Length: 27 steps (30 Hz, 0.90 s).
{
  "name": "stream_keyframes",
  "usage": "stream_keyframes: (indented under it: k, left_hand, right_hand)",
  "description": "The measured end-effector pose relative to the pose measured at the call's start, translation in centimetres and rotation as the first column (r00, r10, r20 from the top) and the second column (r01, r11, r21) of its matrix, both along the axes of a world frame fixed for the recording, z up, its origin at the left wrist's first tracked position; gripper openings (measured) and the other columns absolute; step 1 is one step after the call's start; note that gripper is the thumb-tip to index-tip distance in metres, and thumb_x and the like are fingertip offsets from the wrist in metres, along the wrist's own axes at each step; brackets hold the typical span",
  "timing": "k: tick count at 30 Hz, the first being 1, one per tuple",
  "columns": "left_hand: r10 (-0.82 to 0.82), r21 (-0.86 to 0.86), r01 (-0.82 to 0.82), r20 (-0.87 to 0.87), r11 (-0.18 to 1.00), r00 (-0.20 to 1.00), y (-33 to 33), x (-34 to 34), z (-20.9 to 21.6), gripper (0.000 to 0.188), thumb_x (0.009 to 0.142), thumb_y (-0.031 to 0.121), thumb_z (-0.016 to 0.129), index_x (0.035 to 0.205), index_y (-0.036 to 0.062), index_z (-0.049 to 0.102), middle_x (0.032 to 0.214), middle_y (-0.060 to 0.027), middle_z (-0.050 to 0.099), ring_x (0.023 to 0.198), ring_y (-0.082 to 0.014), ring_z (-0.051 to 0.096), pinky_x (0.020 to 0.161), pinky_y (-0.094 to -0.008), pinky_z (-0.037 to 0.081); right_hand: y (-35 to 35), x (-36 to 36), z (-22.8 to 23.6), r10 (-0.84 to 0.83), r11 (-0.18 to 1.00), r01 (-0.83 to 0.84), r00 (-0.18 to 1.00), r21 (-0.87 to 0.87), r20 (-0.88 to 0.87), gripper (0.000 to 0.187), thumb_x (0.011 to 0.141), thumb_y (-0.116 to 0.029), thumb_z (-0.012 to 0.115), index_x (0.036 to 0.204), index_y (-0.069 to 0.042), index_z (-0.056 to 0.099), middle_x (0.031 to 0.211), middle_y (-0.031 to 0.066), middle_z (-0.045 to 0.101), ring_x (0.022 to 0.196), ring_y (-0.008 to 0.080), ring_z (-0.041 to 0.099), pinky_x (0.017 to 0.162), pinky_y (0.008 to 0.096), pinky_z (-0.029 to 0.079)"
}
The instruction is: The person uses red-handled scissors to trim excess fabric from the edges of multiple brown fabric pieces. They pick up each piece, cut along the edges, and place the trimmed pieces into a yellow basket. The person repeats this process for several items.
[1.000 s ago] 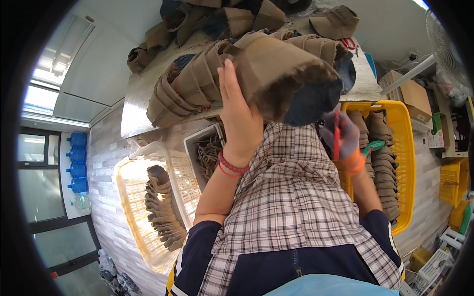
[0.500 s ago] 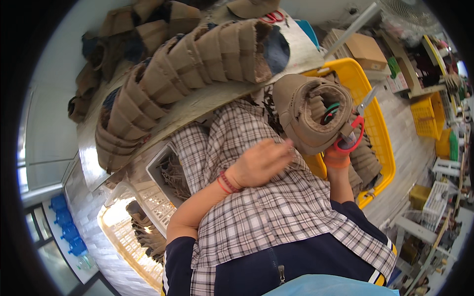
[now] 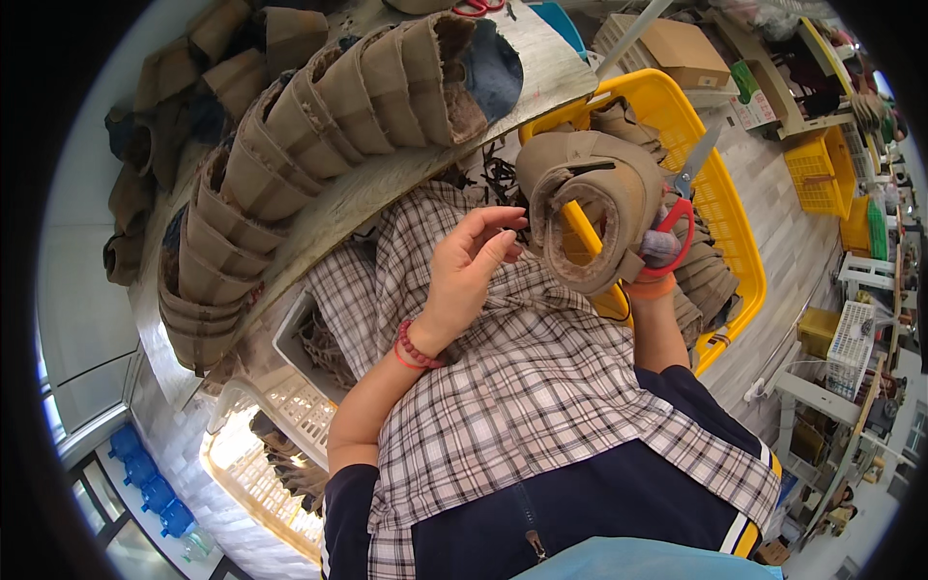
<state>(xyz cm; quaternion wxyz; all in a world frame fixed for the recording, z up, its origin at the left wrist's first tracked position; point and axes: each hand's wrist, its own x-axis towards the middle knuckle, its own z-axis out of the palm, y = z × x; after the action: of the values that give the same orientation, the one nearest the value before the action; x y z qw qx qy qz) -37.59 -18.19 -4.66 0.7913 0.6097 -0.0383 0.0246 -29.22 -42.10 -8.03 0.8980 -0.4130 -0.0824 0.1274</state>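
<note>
My right hand, with an orange covering at its wrist end, is closed under a fleece-lined brown fabric piece. Red-handled scissors sit in that same hand, blades pointing up and away. The piece is curled into a ring, and the yellow basket's rim shows through its opening. Most of my right fingers are hidden behind it. Just left of the piece, my left hand is raised with fingers and thumb apart. Small dark bits show by its fingertips; whether it touches them is unclear.
Nested brown fleece-lined pieces form a long curved stack on the worktable. The yellow basket at right holds more pieces. A white basket stands lower left, a grey bin beside my checked apron.
My left hand has gone from a blurred sweep over my lap to a raised pose beside the held piece. The piece has turned, and its opening now shows the yellow rim.
</note>
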Motion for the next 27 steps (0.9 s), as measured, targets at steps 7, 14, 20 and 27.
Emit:
stream_keyframes:
  k: [7,14,20,27]
  left_hand:
    - [-0.018,0.019,0.018,-0.024,1.0,1.0,0.8,0.5,0.9,0.025,0.091,0.008,0.055,0.115,-0.0013,0.055,0.102,-0.0082,0.061,0.083,-0.0108,0.059,0.073,-0.0242,0.05]
    - [0.024,0.043,-0.015,-0.208,0.999,0.978,-1.3,0.8,2.0,0.044,0.081,0.009,0.062,0.116,-0.0034,0.038,0.075,-0.0097,0.061,0.051,-0.0106,0.055,0.045,-0.0252,0.045]
    - [0.207,0.266,-0.177,-0.088,0.948,0.974,-1.1,0.7,1.8,0.034,0.081,0.005,0.055,0.111,-0.0036,0.042,0.075,-0.014,0.061,0.061,-0.0201,0.06,0.057,-0.0326,0.047]
    - [0.237,0.229,-0.223,-0.032,0.947,0.971,-0.3,0.3,1.8,0.033,0.081,0.005,0.054,0.11,-0.0043,0.042,0.076,-0.0155,0.061,0.066,-0.0225,0.061,0.059,-0.034,0.047]
  right_hand:
    - [0.1,1.5,1.7,0.076,0.993,-0.095,0.969,0.068,0.236,0.072,0.062,-0.013,0.07,0.128,-0.001,0.046,0.122,0.0157,0.056,0.11,0.0286,0.057,0.095,0.0382,0.048]
    - [1.4,1.1,0.7,0.139,0.99,-0.141,0.966,-0.008,0.216,0.075,0.061,-0.014,0.069,0.13,-0.002,0.044,0.124,0.0141,0.055,0.112,0.0282,0.055,0.097,0.0377,0.046]
    - [0.0,1.3,-3.3,-0.095,0.929,0.169,0.969,-0.331,0.227,0.059,0.073,-0.011,0.064,0.128,0.0,0.045,0.123,0.0135,0.055,0.11,0.0267,0.055,0.093,0.0354,0.043]
    - [-2.6,0.0,-12.2,0.265,0.45,0.239,0.884,-0.86,0.384,0.046,0.087,-0.017,0.058,0.131,-0.008,0.045,0.13,0.0094,0.05,0.119,0.0221,0.048,0.097,0.0344,0.04]
